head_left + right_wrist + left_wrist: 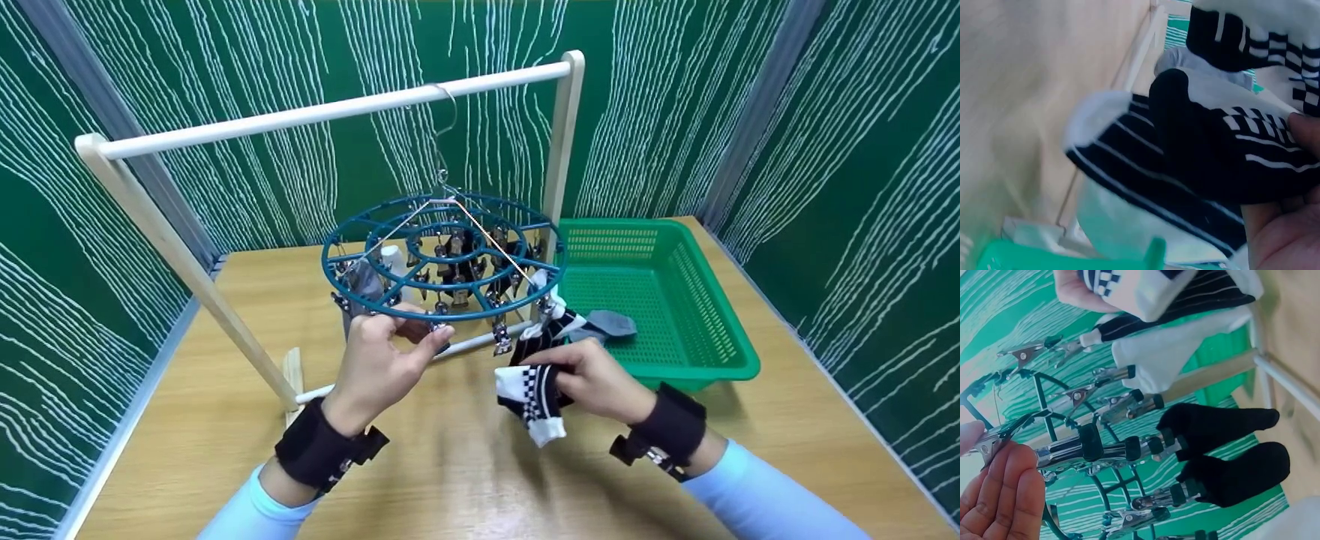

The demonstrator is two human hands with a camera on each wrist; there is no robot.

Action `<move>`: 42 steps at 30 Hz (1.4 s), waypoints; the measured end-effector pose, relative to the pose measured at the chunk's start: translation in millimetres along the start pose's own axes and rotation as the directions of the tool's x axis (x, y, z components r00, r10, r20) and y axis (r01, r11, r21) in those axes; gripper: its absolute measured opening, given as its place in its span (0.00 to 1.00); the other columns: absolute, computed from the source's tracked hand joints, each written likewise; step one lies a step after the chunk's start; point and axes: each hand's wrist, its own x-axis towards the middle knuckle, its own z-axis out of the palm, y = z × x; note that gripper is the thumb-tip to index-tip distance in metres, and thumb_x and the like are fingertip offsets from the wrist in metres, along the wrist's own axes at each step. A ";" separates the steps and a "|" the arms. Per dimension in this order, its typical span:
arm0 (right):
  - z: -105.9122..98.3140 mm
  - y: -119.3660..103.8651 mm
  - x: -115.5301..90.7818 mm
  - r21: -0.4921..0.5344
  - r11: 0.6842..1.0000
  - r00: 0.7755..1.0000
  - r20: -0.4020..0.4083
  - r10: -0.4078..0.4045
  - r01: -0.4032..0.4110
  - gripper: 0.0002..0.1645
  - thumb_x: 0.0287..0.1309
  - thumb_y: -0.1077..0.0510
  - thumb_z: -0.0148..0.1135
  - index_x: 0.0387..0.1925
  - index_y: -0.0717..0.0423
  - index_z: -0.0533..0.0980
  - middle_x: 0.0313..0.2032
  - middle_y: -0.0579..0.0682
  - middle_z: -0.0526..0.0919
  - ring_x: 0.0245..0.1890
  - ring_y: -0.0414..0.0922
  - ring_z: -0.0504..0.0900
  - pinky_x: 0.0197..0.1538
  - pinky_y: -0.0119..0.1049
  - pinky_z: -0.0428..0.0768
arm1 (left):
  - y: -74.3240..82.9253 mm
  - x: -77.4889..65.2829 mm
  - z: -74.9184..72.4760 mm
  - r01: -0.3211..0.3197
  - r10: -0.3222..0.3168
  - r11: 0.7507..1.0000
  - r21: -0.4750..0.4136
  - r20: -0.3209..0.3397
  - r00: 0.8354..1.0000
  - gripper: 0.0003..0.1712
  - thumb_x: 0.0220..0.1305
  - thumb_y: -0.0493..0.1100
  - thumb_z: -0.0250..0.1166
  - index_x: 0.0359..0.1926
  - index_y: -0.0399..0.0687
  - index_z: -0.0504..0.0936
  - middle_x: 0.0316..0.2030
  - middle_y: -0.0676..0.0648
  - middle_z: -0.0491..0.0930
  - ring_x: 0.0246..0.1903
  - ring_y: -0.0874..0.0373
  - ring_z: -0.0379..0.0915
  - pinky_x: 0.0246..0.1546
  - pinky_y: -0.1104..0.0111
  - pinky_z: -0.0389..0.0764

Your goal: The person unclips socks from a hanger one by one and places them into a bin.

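A round blue-green clip hanger (325, 259) hangs from a wooden rack. At its near rim my left hand (382, 367) pinches a metal clip (985, 447) between thumb and fingers. To the right, my right hand (604, 382) grips a black-and-white checkered sock (529, 397) below the rim. Beside it a black sock with white stripes (1145, 152) hangs from the hanger. Two black socks (1235, 472) and a white sock (1154, 357) hang from other clips. A grey sock (365, 281) hangs on the left side.
The rack's wooden crossbar (330, 112) runs above the hanger, with a slanted post on each side. A green plastic basket (720, 330) stands at the right on the wooden table (225, 465). Another grey sock (613, 324) overlaps the basket's near left side.
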 end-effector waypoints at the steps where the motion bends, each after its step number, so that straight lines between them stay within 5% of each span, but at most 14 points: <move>1: -4.2 -1.1 -1.4 0.007 1.000 1.000 0.004 0.005 -0.005 0.28 0.54 0.81 0.51 0.54 0.73 0.85 0.46 0.70 0.91 0.38 0.41 0.92 0.39 0.31 0.91 | -0.2 -0.1 -0.2 0.003 -0.003 1.000 0.003 0.000 1.000 0.05 0.67 0.39 0.78 0.37 0.40 0.91 0.31 0.50 0.90 0.30 0.58 0.86 0.36 0.67 0.87; 8: -37.2 -10.5 -8.2 0.075 0.997 1.000 -0.017 0.026 -0.025 0.26 0.57 0.81 0.50 0.55 0.77 0.83 0.51 0.76 0.87 0.41 0.38 0.92 0.40 0.35 0.92 | -3.1 -2.1 -1.3 0.031 -0.030 1.000 0.007 -0.011 0.999 0.05 0.66 0.39 0.79 0.40 0.43 0.93 0.35 0.50 0.93 0.32 0.57 0.87 0.38 0.68 0.87; 17: -76.2 -15.5 -6.3 0.003 1.000 0.993 -0.120 -0.022 0.023 0.25 0.55 0.83 0.51 0.52 0.77 0.84 0.43 0.75 0.90 0.35 0.31 0.90 0.35 0.34 0.91 | -3.8 -2.6 -2.0 0.038 -0.038 0.999 0.001 -0.024 0.999 0.04 0.66 0.39 0.79 0.40 0.43 0.93 0.36 0.49 0.93 0.32 0.57 0.88 0.38 0.67 0.88; 30: -120.4 -10.2 13.1 -0.046 0.998 0.955 -0.294 0.026 -0.041 0.24 0.60 0.83 0.51 0.50 0.73 0.87 0.47 0.74 0.89 0.35 0.30 0.89 0.35 0.26 0.89 | -5.6 -1.6 -2.8 0.069 -0.069 0.998 0.010 -0.029 0.997 0.07 0.66 0.40 0.79 0.41 0.42 0.93 0.37 0.48 0.93 0.33 0.57 0.89 0.40 0.67 0.89; 38: -145.6 11.4 32.6 -0.123 0.968 0.930 -0.326 0.168 -0.218 0.23 0.65 0.78 0.51 0.57 0.76 0.82 0.55 0.78 0.85 0.34 0.24 0.84 0.35 0.21 0.86 | -7.8 -1.7 -1.9 0.060 -0.060 0.998 0.013 -0.029 0.998 0.07 0.65 0.40 0.80 0.41 0.41 0.93 0.37 0.48 0.93 0.33 0.56 0.89 0.39 0.65 0.90; 42: -151.5 23.5 43.6 -0.235 0.926 0.917 -0.341 0.206 -0.296 0.23 0.67 0.75 0.53 0.59 0.72 0.83 0.57 0.74 0.86 0.44 0.38 0.87 0.40 0.16 0.80 | -7.1 -1.1 -2.4 0.062 -0.061 0.998 0.010 -0.020 0.998 0.07 0.66 0.40 0.80 0.41 0.42 0.93 0.37 0.48 0.93 0.34 0.56 0.89 0.40 0.66 0.90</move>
